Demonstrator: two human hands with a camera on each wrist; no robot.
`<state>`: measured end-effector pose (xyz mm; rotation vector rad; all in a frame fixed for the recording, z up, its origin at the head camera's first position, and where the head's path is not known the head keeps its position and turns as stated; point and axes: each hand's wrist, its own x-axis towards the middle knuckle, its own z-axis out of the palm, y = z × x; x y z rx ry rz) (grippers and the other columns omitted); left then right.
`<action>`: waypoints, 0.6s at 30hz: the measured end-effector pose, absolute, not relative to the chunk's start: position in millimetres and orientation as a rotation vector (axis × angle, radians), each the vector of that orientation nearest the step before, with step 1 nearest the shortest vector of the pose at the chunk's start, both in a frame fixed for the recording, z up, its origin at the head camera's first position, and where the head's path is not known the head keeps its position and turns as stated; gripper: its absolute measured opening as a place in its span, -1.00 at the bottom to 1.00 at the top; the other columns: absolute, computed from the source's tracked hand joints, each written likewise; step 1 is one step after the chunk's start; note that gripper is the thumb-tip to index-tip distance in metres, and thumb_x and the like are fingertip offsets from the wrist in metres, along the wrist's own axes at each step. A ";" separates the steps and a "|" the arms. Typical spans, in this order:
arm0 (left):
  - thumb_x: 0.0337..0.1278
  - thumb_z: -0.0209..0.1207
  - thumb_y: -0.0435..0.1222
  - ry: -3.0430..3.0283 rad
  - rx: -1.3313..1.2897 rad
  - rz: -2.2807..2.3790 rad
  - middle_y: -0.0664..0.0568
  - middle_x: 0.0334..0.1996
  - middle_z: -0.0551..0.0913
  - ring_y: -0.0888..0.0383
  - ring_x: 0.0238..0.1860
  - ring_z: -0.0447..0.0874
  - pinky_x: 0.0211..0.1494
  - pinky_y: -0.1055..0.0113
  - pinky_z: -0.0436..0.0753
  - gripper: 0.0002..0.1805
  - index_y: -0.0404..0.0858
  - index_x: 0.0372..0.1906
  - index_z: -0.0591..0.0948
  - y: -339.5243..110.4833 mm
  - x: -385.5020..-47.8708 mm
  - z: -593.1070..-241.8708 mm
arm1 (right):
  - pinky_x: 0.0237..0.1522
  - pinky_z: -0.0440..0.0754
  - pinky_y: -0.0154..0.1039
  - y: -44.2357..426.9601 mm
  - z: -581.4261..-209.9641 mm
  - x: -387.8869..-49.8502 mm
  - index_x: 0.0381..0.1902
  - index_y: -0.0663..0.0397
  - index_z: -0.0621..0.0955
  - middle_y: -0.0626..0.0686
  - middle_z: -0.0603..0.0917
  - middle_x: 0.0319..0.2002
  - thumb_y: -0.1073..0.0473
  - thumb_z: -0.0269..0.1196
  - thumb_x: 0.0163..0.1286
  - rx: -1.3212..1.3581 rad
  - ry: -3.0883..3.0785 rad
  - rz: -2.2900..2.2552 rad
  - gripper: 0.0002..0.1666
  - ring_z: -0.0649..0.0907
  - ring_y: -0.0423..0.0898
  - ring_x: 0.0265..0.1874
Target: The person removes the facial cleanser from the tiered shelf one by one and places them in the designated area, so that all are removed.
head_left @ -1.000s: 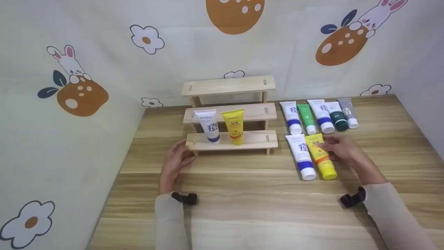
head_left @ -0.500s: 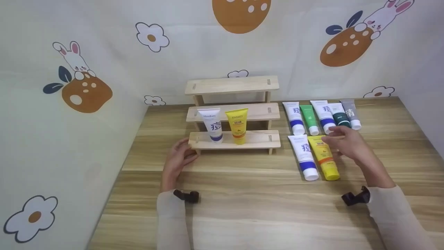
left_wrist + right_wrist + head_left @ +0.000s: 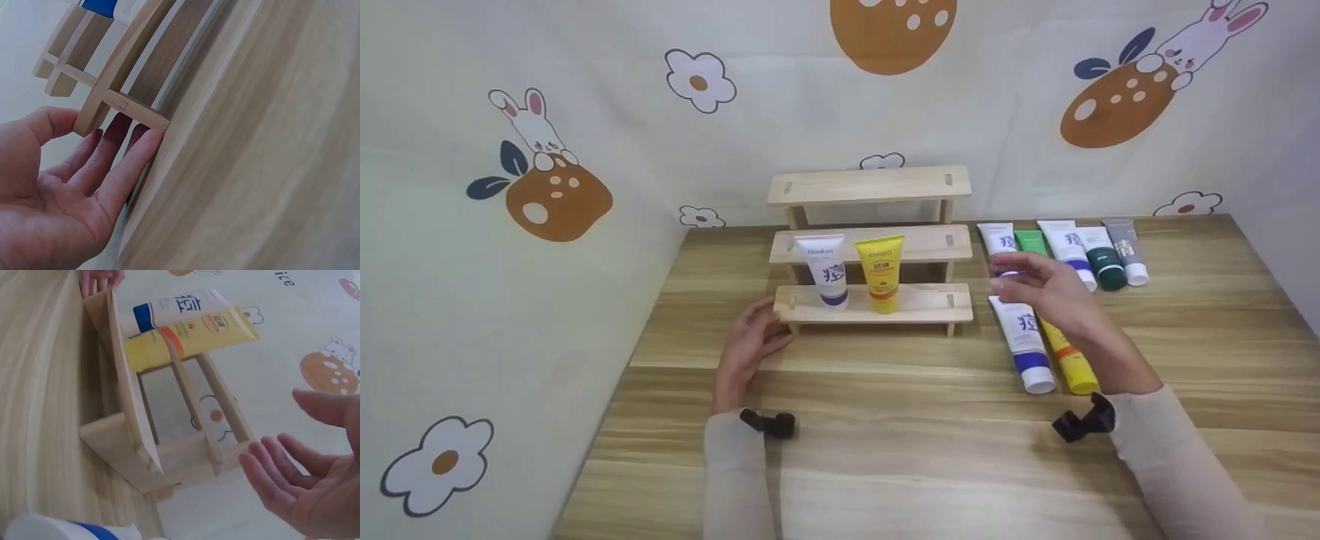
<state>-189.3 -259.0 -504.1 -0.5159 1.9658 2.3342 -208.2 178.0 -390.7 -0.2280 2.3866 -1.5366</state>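
Observation:
My left hand (image 3: 748, 341) grips the left end of a three-step wooden display stand (image 3: 877, 309). In the left wrist view, the thumb rests on the board's end and the fingers reach under it, against the leg. A white tube with a blue band (image 3: 826, 271) and a yellow tube (image 3: 881, 274) stand upright on the lowest step. Holding nothing, my right hand (image 3: 1054, 296) hovers with fingers spread over the tubes lying right of the stand. Beneath it lie a white tube (image 3: 1024, 341) and a yellow tube (image 3: 1069, 352), the latter partly hidden.
Behind lies a row of tubes: a white one (image 3: 997, 238), a green one (image 3: 1030, 240), another white one (image 3: 1069, 247), a white and dark green one (image 3: 1104, 259) and a grey one (image 3: 1126, 251). A patterned cloth (image 3: 780, 97) hangs behind the wooden table (image 3: 900, 435).
My right hand has left the lying yellow tube, lifted, and moved left toward the stand with nothing in it. The left hand stays at the stand's end; the head view has shifted slightly.

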 end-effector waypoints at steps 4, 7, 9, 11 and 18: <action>0.43 0.02 -0.37 1.971 -0.514 2.337 -0.18 0.02 0.61 0.09 -0.16 0.74 0.03 0.21 0.83 -0.49 -0.32 0.41 0.31 -258.9 -188.9 -503.7 | 0.15 0.61 -0.48 156.0 -397.5 -209.2 0.40 0.04 0.42 0.11 0.48 0.37 -0.13 0.34 0.35 -0.326 2.332 -1.663 -0.24 0.51 0.03 0.34; 0.43 0.01 -0.37 1.974 -0.514 2.329 -0.22 0.07 0.58 0.08 -0.14 0.74 0.04 0.21 0.82 -0.49 -0.32 0.42 0.31 -258.6 -188.0 -503.0 | 0.13 0.62 -0.51 142.1 -402.2 -210.5 0.38 0.06 0.43 0.12 0.50 0.35 -0.05 0.35 0.36 -0.361 2.294 -1.736 -0.28 0.53 0.02 0.31; 0.44 0.00 -0.38 1.972 -0.520 2.329 -0.23 0.07 0.58 0.07 -0.14 0.74 0.03 0.22 0.82 -0.49 -0.32 0.42 0.31 -258.6 -187.4 -502.9 | 0.13 0.61 -0.52 134.1 -404.6 -211.6 0.37 0.07 0.44 0.14 0.50 0.35 -0.02 0.35 0.36 -0.374 2.271 -1.772 -0.30 0.53 0.01 0.30; 0.44 0.00 -0.38 1.975 -0.522 2.327 -0.21 0.03 0.59 0.07 -0.15 0.74 0.01 0.23 0.83 -0.50 -0.33 0.41 0.31 -258.6 -187.2 -503.1 | 0.14 0.61 -0.53 126.4 -406.9 -212.7 0.37 0.08 0.44 0.17 0.50 0.35 0.02 0.36 0.35 -0.386 2.249 -1.805 -0.31 0.53 0.00 0.31; 0.44 0.00 -0.39 1.965 -0.512 2.346 -0.11 -0.12 0.70 0.09 -0.17 0.75 -0.08 0.26 0.84 -0.53 -0.34 0.39 0.36 -257.9 -189.2 -504.6 | 0.18 0.68 -0.38 99.5 -415.6 -220.2 0.38 0.25 0.41 0.31 0.47 0.35 0.23 0.33 0.36 -0.388 2.051 -1.986 -0.33 0.48 0.17 0.35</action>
